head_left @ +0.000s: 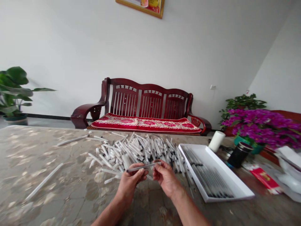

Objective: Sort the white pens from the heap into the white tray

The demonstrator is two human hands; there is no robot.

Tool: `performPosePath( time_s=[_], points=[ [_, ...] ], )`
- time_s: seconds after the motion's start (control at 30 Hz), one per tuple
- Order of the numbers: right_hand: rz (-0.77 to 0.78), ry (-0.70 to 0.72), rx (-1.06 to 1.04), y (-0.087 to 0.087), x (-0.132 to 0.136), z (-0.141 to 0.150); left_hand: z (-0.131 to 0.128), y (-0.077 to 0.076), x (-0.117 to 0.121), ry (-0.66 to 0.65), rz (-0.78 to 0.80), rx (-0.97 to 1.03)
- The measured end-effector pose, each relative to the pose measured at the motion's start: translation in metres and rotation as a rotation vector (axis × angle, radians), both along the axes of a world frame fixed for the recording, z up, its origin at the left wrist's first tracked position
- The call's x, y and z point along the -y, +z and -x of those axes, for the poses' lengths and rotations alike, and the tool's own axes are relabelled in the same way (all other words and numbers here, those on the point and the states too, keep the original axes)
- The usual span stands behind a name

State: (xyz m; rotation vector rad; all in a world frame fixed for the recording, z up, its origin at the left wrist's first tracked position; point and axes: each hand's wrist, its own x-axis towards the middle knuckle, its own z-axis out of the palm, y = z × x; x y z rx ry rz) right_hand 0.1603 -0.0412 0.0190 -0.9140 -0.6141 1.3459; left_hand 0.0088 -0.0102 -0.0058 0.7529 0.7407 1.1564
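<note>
Between my two hands a slim pen (144, 167) with a translucent barrel lies nearly level, above the near edge of a heap. My left hand (131, 177) pinches its left part, by the dark end. The fingers of my right hand (166, 175) close on its other end. Just beyond them spreads a loose pile of white and clear pen parts (138, 147), with some dark tips among them. To the right, a white box tray (225, 168) holds several pens (211, 175) with dark ends, laid side by side in rows.
On the patterned table (77, 191) a lone white tube (44, 182) and a pen (73, 140) lie to the left. At right stand a white roll (216, 141), a black cup (240, 154), purple flowers (263, 125) and a red packet (264, 179). A wooden bench (150, 100) is behind.
</note>
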Motion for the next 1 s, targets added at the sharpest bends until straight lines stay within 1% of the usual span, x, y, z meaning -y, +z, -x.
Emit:
performPosePath(
  time_s=[0.1, 0.23, 0.33, 0.37, 0.43, 0.5, 0.57, 0.67, 0.73, 0.8, 0.9, 1.0],
  points=[
    [-0.003, -0.060, 0.012, 0.007, 0.001, -0.023, -0.001, -0.003, 0.002, -0.094, 0.022, -0.087],
    [-0.036, -0.125, 0.052, 0.019, 0.007, -0.070, -0.004, -0.010, 0.003, -0.214, 0.004, -0.192],
    [-0.031, -0.177, 0.103, 0.027, 0.009, -0.107, -0.005, -0.014, 0.001, -0.260, -0.038, -0.241],
    [-0.034, -0.225, 0.152, 0.028, 0.008, -0.120, -0.005, -0.015, 0.000, -0.266, -0.050, -0.245],
    [-0.024, -0.370, 0.312, 0.032, 0.006, -0.145, -0.005, -0.018, -0.002, -0.278, -0.070, -0.253],
    [0.028, -0.510, 0.479, 0.035, 0.004, -0.171, -0.005, -0.024, -0.004, -0.290, -0.090, -0.263],
    [0.078, -0.592, 0.578, 0.037, 0.001, -0.196, -0.006, -0.032, -0.005, -0.298, -0.115, -0.269],
    [0.189, -0.669, 0.751, 0.040, -0.008, -0.231, -0.007, -0.044, -0.009, -0.303, -0.145, -0.285],
    [0.281, -0.682, 0.893, 0.040, -0.018, -0.250, -0.008, -0.049, -0.010, -0.303, -0.152, -0.296],
    [0.352, -0.669, 1.043, 0.040, -0.031, -0.267, -0.008, -0.051, -0.010, -0.307, -0.151, -0.307],
    [0.402, -0.629, 1.279, 0.040, -0.048, -0.285, -0.007, -0.046, -0.007, -0.341, -0.142, -0.329],
    [0.433, -0.564, 1.481, 0.035, -0.062, -0.297, -0.006, -0.038, -0.004, -0.354, -0.113, -0.351]
  ],
)
